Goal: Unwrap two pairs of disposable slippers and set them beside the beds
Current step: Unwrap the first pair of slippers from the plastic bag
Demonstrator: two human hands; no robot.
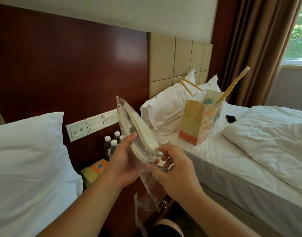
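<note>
Plainly the unwrapping step is in hand, and nothing has been set down yet. The largest things flank the hands: one bed lies to the right of the right hand, and a second bed's pillow lies to the left of the left hand. Beyond the right hand, a paper bag stands upright on the right-side bed.

Between the two hands is the task's thing, a pair of white slippers pressed flat together inside a clear plastic wrapper. The pack tilts up and away from the left hand, which grips it from below with the thumb laid on top. The right hand, fingers curled, seems to pinch the loose plastic at the lower end, just beside the slippers' edge. The wrapper's slack tail hangs below both hands.

Some water bottles stand behind the left hand.

The next move likely calls for the left hand to hold the slippers firm while the right tears or draws the thin film off. The plastic looks slippery, so a sure pinch matters. No second pair is in sight.
</note>
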